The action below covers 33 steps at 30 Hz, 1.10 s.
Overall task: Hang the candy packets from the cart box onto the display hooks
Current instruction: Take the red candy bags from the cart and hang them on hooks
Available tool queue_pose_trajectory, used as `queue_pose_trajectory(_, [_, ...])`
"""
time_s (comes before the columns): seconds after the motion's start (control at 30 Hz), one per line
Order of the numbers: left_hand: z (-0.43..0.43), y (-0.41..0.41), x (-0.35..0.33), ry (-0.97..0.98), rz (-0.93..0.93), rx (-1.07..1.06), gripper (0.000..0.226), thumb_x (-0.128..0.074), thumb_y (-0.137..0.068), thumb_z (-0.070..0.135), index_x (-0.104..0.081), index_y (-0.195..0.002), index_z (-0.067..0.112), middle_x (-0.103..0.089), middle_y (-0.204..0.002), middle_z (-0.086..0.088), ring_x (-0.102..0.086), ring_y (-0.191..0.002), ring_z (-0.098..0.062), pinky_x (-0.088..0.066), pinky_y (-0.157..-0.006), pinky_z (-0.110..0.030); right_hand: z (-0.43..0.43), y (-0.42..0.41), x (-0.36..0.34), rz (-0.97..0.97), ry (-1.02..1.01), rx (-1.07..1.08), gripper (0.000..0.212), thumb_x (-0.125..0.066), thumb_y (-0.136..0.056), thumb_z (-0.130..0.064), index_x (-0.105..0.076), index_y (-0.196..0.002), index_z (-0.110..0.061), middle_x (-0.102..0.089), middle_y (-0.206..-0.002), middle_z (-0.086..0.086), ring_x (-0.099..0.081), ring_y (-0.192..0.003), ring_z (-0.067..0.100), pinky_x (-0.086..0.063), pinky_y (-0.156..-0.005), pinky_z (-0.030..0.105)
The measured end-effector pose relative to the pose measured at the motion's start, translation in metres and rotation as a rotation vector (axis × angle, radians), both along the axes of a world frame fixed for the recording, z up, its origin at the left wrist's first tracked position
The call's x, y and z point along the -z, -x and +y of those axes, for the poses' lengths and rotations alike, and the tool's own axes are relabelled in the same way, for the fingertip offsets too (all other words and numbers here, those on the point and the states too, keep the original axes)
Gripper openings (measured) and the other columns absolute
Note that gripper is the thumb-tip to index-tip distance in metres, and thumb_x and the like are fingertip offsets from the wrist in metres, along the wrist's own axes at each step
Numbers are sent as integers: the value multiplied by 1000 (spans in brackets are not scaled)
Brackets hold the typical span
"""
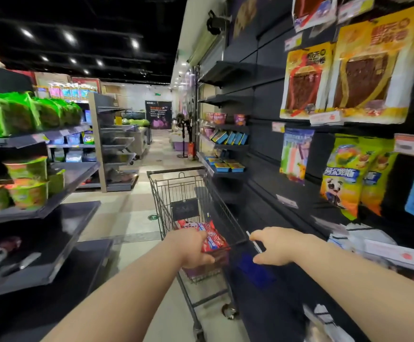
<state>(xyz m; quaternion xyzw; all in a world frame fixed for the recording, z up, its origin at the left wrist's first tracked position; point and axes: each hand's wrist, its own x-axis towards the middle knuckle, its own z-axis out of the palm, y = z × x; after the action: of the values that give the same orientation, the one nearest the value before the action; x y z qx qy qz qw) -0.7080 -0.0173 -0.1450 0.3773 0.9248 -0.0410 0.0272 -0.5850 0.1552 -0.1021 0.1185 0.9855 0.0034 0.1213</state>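
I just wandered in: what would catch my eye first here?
Low in the middle, the left hand grips red candy packets over the wire cart, and the right hand is at a thin white hook beside it. Big yellow snack bags hang on the dark wall, upper right.

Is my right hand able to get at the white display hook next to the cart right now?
Probably yes. The right hand is right at the white display hook, with nothing between them; the left hand holds the red candy packets over the cart.
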Motion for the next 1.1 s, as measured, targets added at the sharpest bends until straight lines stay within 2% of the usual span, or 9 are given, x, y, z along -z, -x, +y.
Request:
queue_pose_trajectory(0.1, [-10,51,1,12,-7,10,78,-52,-89,58,-27,-152,19,-43,-149,-8,-49,-129,-28,-45,-103,-41,-10,52,5,-2,18,37,63,-53,-92,-46,-28,-147,-29,-39,-148,-1,-46,-129,23,-42,-95,32])
queue_pose_trajectory(0.3, [-38,154,-12,1,38,25,72,-54,-89,57,-32,-148,22,-48,-144,-7,-48,-130,-28,-44,-105,-42,-35,156,0,26,31,78,63,-54,-91,-48,-30,-146,-29,-43,-145,0,-48,-126,22,-43,-92,32])
queue_pose_trajectory(0.37, [-43,183,-12,7,50,31,75,-54,-88,59,-30,-149,21,-47,-144,-7,-47,-131,-28,-44,-105,-44,-41,182,2,26,40,84,64,-54,-91,-47,-29,-147,-29,-42,-146,1,-49,-126,23,-44,-95,33])
queue_pose_trajectory(0.5, [-47,227,-5,11,30,44,78,-53,-89,59,-24,-151,22,-45,-147,-9,-47,-131,-30,-44,-105,-45,-44,227,5,20,58,108,64,-54,-91,-45,-29,-147,-28,-43,-145,2,-53,-120,23,-45,-87,31])
queue_pose_trajectory(0.6, [-45,257,6,-5,-3,46,75,-53,-88,58,-29,-149,22,-47,-144,-9,-49,-129,-29,-45,-103,-43,-41,258,10,11,58,110,63,-54,-92,-43,-29,-147,-27,-41,-147,2,-49,-127,23,-45,-94,33])
queue_pose_trajectory(0.8, [-34,311,24,20,-59,45,73,-52,-89,58,-32,-148,20,-50,-140,-8,-49,-128,-26,-45,-102,-40,-19,322,29,-27,119,109,61,-55,-91,-45,-33,-145,-26,-45,-144,1,-51,-124,21,-46,-95,32])
queue_pose_trajectory(0.9, [-21,345,30,36,-48,21,70,-52,-90,56,-34,-147,19,-51,-138,-7,-50,-126,-26,-45,-99,-40,-1,365,43,-37,152,102,60,-56,-89,-45,-35,-143,-27,-47,-144,0,-52,-124,20,-47,-100,35])
queue_pose_trajectory(1.1, [35,418,40,80,-83,-6,69,-52,-91,54,-34,-147,16,-50,-140,-10,-49,-128,-29,-45,-102,-43,50,446,65,-89,225,100,61,-58,-89,-45,-35,-143,-27,-48,-143,0,-54,-123,19,-47,-100,35])
